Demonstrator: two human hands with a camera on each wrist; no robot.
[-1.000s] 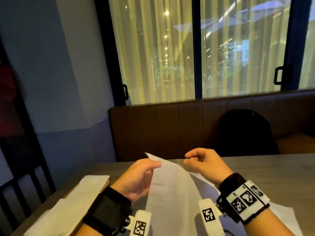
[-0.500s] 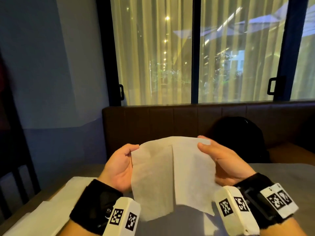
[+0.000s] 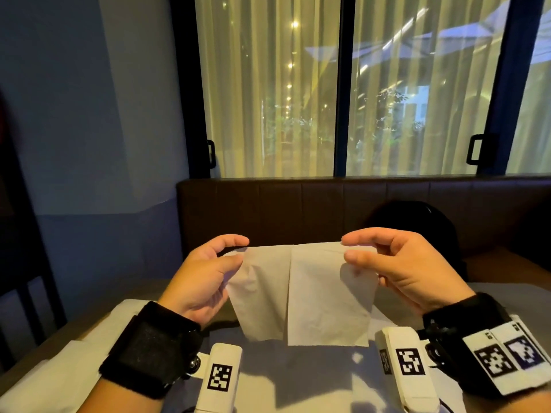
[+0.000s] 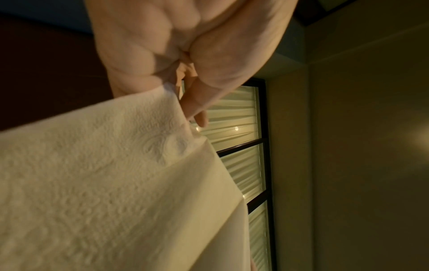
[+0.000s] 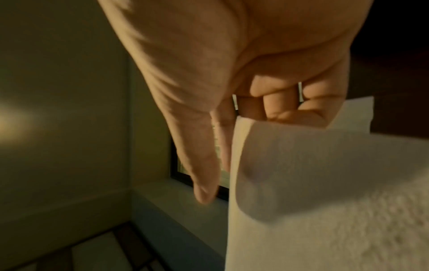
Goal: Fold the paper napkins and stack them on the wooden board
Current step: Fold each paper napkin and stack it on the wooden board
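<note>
Both hands hold one white paper napkin (image 3: 316,293) upright in the air above the table; a vertical crease runs down its middle. My left hand (image 3: 240,250) pinches its upper left corner, thumb in front, index finger raised above the edge. At the upper right corner my right hand (image 3: 347,248) pinches it the same way. The left wrist view shows the embossed napkin (image 4: 104,183) running under the thumb of the left hand (image 4: 192,113). The right wrist view shows the napkin (image 5: 325,183) against the curled fingers of the right hand (image 5: 223,165). Folded white napkins (image 3: 53,374) lie at lower left; the board under them hardly shows.
More flat napkin sheets (image 3: 298,380) lie on the table (image 3: 507,293) below my hands. A brown padded bench back (image 3: 298,204) runs behind the table with a dark bag (image 3: 417,222) on the seat. Curtained windows stand behind it, and a dark chair frame (image 3: 29,293) is at far left.
The napkin came up off the table and was spread out flat facing me. My hands moved apart to its top corners, and both index fingers lifted off the edge.
</note>
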